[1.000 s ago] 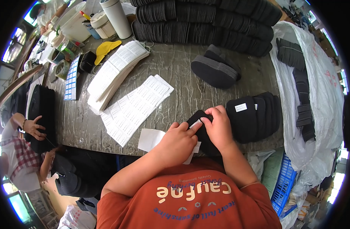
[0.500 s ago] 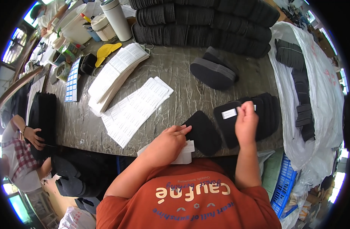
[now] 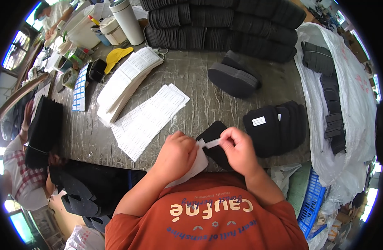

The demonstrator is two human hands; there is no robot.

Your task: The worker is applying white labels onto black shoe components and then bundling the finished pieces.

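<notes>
Near the table's front edge, my left hand (image 3: pixel 177 155) is closed on a white label sheet (image 3: pixel 196 166), which hangs down towards my shirt. My right hand (image 3: pixel 238 151) pinches a small white label (image 3: pixel 212 143) by one end; its other end meets the sheet beside my left fingers. Under and behind the label lies a black flat pad (image 3: pixel 217 129), partly covered by my hands. To the right, black pads (image 3: pixel 268 139) overlap in a fanned pile, white labels on at least two of them.
More label sheets (image 3: pixel 152 121) and a thick stack of them (image 3: pixel 127 83) lie left of centre. Black pads (image 3: pixel 233 79) sit farther back, before tall bundled rows (image 3: pixel 220 39). A white sack (image 3: pixel 356 100) stands right. At far left, a co-worker's hands hold a black bundle (image 3: pixel 43 129).
My right hand has left the pad pile and come to my left hand, now pinching a label. The labelled top pad has shifted right. My left hand has come off the single pad.
</notes>
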